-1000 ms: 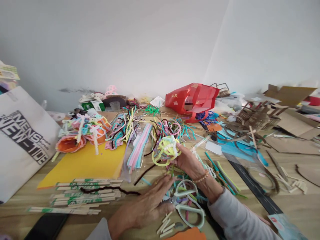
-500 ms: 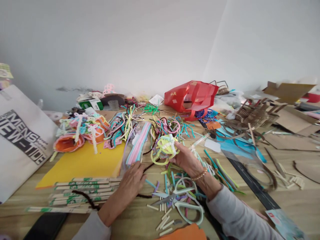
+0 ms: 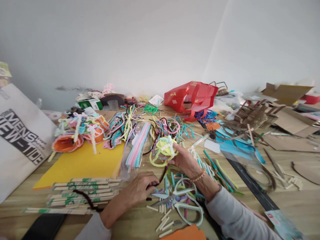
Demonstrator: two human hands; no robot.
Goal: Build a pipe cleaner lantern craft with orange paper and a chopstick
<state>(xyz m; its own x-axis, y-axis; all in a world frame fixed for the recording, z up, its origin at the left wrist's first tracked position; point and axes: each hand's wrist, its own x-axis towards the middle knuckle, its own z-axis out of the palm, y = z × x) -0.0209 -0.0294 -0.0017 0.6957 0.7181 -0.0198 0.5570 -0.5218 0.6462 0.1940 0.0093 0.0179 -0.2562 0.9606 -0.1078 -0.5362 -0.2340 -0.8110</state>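
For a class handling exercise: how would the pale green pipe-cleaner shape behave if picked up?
The pale green pipe-cleaner shape is probably light, being open loops, and likely bends rather than snaps. Its fuzzy stems should cling to the right hand, not slip.

We log the layout on the wooden tabletop. Our right hand holds a pale green pipe-cleaner figure over the table's middle. Our left hand sits nearer us, between a stack of flat wooden sticks and steel scissors with pale green loop handles. Behind the stack lies a yellow card sheet; orange paper cones sit just beyond it. Right of the sheet lies a clear plastic sleeve of pastel pipe cleaners. A red plastic bag stands farther back, near the white wall. A white canvas tote leans at far left; brown cardboard offcuts lie at far right.
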